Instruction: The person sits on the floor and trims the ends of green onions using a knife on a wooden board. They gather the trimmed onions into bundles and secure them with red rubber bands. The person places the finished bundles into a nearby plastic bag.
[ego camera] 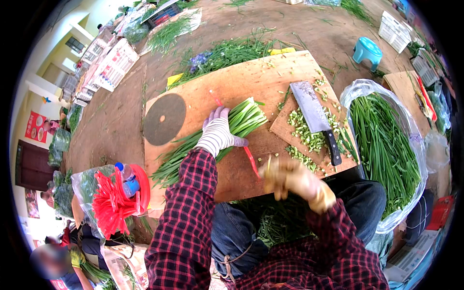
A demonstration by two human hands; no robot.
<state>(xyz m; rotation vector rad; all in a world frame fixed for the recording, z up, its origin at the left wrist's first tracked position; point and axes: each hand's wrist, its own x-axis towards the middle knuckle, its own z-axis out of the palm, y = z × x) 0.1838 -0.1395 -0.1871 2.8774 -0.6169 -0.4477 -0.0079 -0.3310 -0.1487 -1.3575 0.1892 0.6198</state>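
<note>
My left hand [218,130], in a striped white and purple glove, grips a bundle of long green leafy stalks [250,115], likely garlic chives, on the wooden board [232,183]. A red plastic strip [251,159] passes under the bundle, its ends showing on both sides. At the strip's near end is my right hand [295,177] in a yellowish glove, blurred; its hold on the strip is not clear. To the right, a cleaver [310,107] with a black handle lies over chopped stalk ends [301,139] and a small board [281,123].
A dark round disc [165,119] lies at the board's left. A red container [144,181] of red strips [110,203] and bottles stands beside it. Right of the board is a plastic-lined container of greens [384,145]. A blue stool [368,52] stands beyond; another person [78,257] works lower left.
</note>
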